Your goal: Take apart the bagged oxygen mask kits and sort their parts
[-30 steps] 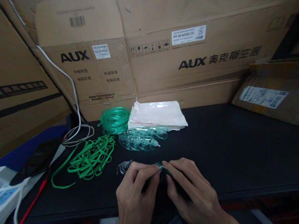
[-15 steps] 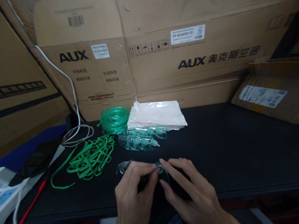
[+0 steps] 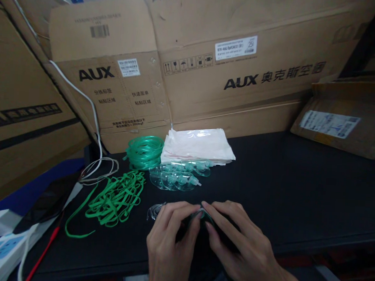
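Observation:
Near the front edge of the table, my left hand (image 3: 173,236) pinches a clear green plastic oxygen mask (image 3: 206,217) between thumb and fingers. From the other side my right hand (image 3: 243,240) grips the same mask, its index finger and thumb on the rim. Most of the mask is hidden by my fingers. A small bunch of thin, shiny strips (image 3: 154,211) lies just left of my left hand. Beyond my hands, several similar green masks (image 3: 175,181) lie nested in rows.
Green elastic straps (image 3: 117,199) lie in a tangle at the left, with coiled green tubing (image 3: 144,151) behind. White plastic bags (image 3: 198,145) are stacked by the large cardboard box (image 3: 193,86). A power strip (image 3: 2,248) and cables sit front left; a smaller box (image 3: 346,117) stands right.
The mask has tilted slightly between my fingers, and its rim now shows as a narrower arc. Both hands keep their hold; the whole view has shifted a little.

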`<control>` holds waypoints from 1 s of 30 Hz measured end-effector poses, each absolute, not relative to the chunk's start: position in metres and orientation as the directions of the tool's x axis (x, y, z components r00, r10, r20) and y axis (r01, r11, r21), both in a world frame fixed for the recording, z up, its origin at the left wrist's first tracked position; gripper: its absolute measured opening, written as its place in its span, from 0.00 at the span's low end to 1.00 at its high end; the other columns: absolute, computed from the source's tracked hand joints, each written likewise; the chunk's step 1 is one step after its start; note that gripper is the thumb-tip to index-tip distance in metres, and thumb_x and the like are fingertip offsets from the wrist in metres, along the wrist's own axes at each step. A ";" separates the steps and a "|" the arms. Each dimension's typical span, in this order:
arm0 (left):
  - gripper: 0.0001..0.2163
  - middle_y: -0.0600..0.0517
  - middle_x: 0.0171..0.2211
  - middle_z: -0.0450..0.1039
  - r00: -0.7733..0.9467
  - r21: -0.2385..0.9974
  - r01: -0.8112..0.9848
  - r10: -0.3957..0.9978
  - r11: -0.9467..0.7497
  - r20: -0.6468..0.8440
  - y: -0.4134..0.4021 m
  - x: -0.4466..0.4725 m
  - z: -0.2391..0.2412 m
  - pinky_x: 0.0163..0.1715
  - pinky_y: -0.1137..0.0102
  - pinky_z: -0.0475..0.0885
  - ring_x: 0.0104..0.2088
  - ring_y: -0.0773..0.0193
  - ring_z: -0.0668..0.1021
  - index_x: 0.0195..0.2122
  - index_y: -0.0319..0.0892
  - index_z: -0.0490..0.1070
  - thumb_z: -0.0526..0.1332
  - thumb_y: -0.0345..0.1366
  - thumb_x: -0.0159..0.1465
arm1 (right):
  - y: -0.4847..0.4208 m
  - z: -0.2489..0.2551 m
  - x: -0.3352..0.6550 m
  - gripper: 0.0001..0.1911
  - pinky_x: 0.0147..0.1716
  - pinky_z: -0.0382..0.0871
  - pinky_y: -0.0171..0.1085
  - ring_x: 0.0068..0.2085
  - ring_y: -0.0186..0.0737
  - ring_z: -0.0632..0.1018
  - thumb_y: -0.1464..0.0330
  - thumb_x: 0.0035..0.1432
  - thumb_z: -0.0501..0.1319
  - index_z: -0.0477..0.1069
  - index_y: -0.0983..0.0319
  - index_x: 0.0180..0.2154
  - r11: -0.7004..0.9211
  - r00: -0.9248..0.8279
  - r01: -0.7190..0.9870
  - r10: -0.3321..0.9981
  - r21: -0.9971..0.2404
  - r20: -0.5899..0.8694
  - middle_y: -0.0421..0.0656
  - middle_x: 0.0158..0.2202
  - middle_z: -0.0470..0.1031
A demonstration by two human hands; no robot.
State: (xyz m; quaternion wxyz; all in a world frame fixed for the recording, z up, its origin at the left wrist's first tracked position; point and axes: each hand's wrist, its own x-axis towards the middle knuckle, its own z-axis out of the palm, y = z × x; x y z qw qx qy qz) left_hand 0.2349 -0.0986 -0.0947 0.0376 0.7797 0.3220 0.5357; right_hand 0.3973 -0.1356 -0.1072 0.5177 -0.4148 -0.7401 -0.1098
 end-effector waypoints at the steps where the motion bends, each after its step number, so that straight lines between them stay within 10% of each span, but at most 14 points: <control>1: 0.08 0.53 0.36 0.77 0.219 0.405 0.457 0.542 -0.792 0.812 -0.099 0.235 -0.095 0.35 0.73 0.76 0.36 0.66 0.80 0.42 0.45 0.75 0.65 0.25 0.65 | -0.135 -0.107 0.397 0.19 0.48 0.76 0.39 0.45 0.41 0.80 0.80 0.64 0.59 0.72 0.66 0.56 0.629 -0.112 0.728 0.502 -0.273 0.858 0.50 0.44 0.79; 12: 0.11 0.49 0.41 0.79 0.345 0.379 0.403 0.522 -0.833 0.780 -0.103 0.236 -0.094 0.37 0.71 0.79 0.39 0.62 0.81 0.49 0.45 0.74 0.65 0.33 0.66 | -0.130 -0.102 0.404 0.15 0.43 0.78 0.27 0.41 0.36 0.84 0.76 0.64 0.59 0.78 0.58 0.48 0.611 0.008 0.574 0.661 -0.545 0.750 0.44 0.41 0.81; 20: 0.06 0.52 0.39 0.79 0.315 0.492 0.530 0.699 -0.691 0.642 -0.083 0.208 -0.075 0.35 0.71 0.75 0.38 0.63 0.79 0.43 0.48 0.77 0.60 0.36 0.71 | -0.118 -0.092 0.424 0.16 0.32 0.78 0.29 0.32 0.42 0.84 0.56 0.62 0.62 0.83 0.60 0.36 0.321 0.110 0.395 0.914 -0.861 0.392 0.44 0.29 0.82; 24: 0.10 0.51 0.41 0.78 0.239 0.415 0.751 0.797 -0.513 0.554 -0.055 0.160 -0.057 0.46 0.64 0.73 0.44 0.58 0.79 0.42 0.48 0.77 0.57 0.43 0.72 | -0.116 -0.081 0.431 0.24 0.25 0.76 0.30 0.25 0.40 0.80 0.47 0.57 0.63 0.83 0.62 0.34 0.221 0.098 0.301 0.961 -0.928 0.260 0.44 0.25 0.80; 30: 0.15 0.49 0.38 0.76 0.080 0.163 0.974 0.913 -0.157 0.401 -0.022 0.123 -0.035 0.37 0.64 0.70 0.40 0.52 0.80 0.36 0.44 0.75 0.58 0.49 0.68 | -0.117 -0.079 0.426 0.24 0.29 0.78 0.33 0.30 0.43 0.82 0.48 0.59 0.62 0.83 0.62 0.34 0.249 0.039 0.241 0.963 -0.938 0.265 0.46 0.30 0.82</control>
